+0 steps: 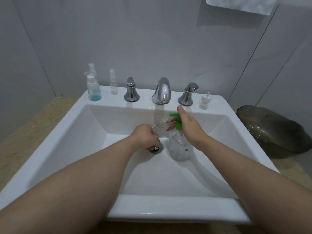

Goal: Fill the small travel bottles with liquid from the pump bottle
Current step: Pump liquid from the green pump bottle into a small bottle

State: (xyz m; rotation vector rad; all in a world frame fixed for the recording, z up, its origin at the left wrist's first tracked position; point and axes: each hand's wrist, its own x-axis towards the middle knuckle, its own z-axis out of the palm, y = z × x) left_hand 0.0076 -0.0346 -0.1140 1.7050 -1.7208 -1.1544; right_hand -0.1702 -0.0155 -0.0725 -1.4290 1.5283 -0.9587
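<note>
A clear pump bottle [179, 147] with a green pump head [176, 123] stands inside the white sink [94, 146], right of the drain. My right hand [189, 127] rests on the green pump head, thumb up, fingers over the nozzle. My left hand [146, 137] grips a small clear travel bottle [162, 123], tilted with its open mouth under the green nozzle. On the back ledge at left stand a small bottle with blue liquid [93, 89], another bottle behind it [92, 69] and a slim clear spray bottle [114, 82].
A chrome faucet [162, 91] with two handles [131, 90] [188, 94] sits at the back of the sink. A loose white pump cap [205, 101] stands on the ledge at right. A dark glass dish [273, 129] lies on the counter at right. A white towel [239, 5] hangs above.
</note>
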